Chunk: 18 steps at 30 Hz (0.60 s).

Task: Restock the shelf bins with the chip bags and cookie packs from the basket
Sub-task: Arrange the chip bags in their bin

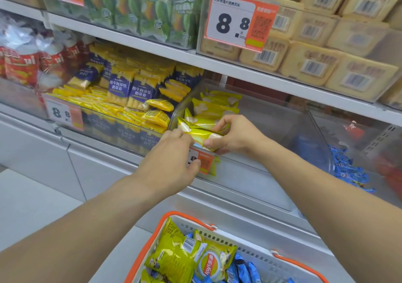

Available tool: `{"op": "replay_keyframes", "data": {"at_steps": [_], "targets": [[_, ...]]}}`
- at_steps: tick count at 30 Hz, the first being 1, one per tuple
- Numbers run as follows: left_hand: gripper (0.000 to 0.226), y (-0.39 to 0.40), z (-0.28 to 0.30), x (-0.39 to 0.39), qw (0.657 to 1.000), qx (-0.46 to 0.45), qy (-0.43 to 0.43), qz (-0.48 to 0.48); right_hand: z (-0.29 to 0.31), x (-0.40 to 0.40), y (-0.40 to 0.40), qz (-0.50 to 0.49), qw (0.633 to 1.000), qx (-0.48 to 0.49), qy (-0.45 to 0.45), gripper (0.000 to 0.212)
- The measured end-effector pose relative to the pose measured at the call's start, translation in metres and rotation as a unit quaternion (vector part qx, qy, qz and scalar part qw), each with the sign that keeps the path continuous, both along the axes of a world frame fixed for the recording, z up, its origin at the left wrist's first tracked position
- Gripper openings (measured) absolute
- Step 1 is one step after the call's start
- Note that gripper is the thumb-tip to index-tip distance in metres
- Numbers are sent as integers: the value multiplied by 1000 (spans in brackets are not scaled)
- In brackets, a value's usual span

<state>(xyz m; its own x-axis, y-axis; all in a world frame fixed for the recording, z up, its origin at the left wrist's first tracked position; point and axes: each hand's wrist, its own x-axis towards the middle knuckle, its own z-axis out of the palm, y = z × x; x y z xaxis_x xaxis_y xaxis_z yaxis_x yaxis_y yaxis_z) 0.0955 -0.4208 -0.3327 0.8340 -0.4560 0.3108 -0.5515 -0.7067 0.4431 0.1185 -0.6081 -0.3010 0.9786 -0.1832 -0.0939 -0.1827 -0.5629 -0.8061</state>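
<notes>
Both my hands hold one yellow chip bag (201, 133) at the front left corner of a clear shelf bin (272, 117). My left hand (174, 156) pinches the bag's left end, and my right hand (236, 136) grips its right end with fingers curled over the top. Several more yellow chip bags (215, 106) lie in the bin behind it. Below, a white basket with orange handles (165, 221) carries yellow chip bags (174, 252) and blue cookie packs (241, 269).
Left of the bin stands a full bin of purple-and-yellow snack packs (130, 91). To the right, a lower clear bin holds blue cookie packs (348, 171). An orange price tag (202, 161) hangs on the bin front. Beige boxed packs (315, 50) fill the shelf above.
</notes>
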Motion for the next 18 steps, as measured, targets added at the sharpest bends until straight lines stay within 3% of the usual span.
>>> {"op": "replay_keyframes", "data": {"at_steps": [8,12,15,18], "targets": [[42,-3,0,-5,1000,18,-15,6,-3,6,8,-18,998,-47,25,43],[44,-3,1,-8,1000,24,-16,1,11,-1,15,18,971,-237,34,42],[45,-2,0,-8,999,28,-18,-5,10,1,21,26,976,-214,43,40],[45,-3,-2,-9,999,42,-28,-5,4,1,19,19,990,-129,47,42]]}}
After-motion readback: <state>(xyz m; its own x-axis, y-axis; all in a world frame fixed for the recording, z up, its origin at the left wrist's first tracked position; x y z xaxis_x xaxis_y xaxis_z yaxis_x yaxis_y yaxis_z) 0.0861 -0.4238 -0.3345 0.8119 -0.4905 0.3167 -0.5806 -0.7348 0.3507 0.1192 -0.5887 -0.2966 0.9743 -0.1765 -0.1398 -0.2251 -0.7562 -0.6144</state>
